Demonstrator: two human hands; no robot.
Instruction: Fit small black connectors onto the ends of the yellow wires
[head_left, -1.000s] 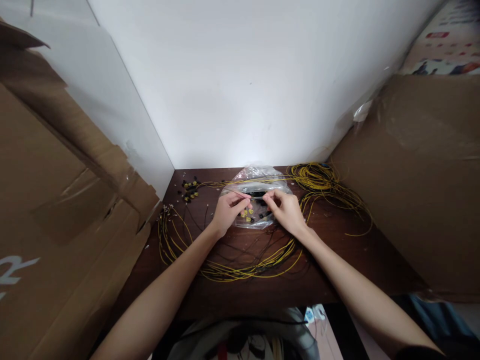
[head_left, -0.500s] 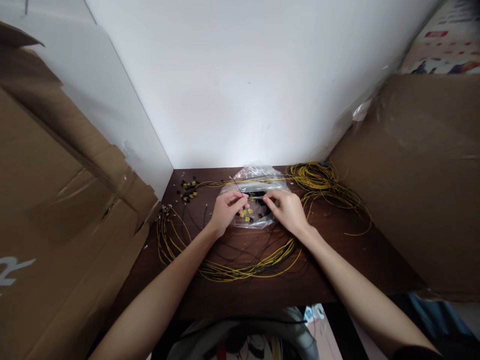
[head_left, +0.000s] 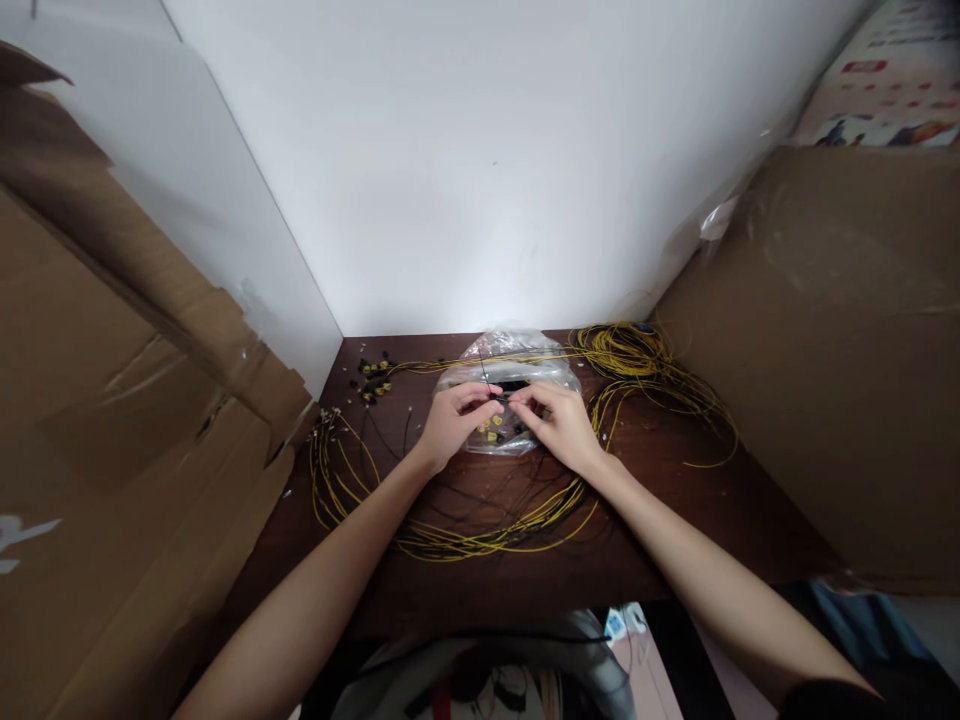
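Note:
Over a clear plastic bag, my two hands meet fingertip to fingertip. My left hand pinches a thin black wire, whose end sticks up behind the fingers. Its thumb and forefinger are closed. My right hand is also in a pinch, close against the left fingertips; what lies in it is too small and covered to make out. Small yellow connector pieces and black ones sit in the bag, just below the fingers and partly hidden by them.
A loop of yellow and black wires lies in front, and a coil of yellow wire at the back right. Wires with connectors rest back left. Cardboard boxes flank the dark tabletop; a white wall stands behind.
My right hand has moved left, and the gap between the two hands' fingertips has closed. The black wire's raised end stands more upright and further right. The view has shifted slightly.

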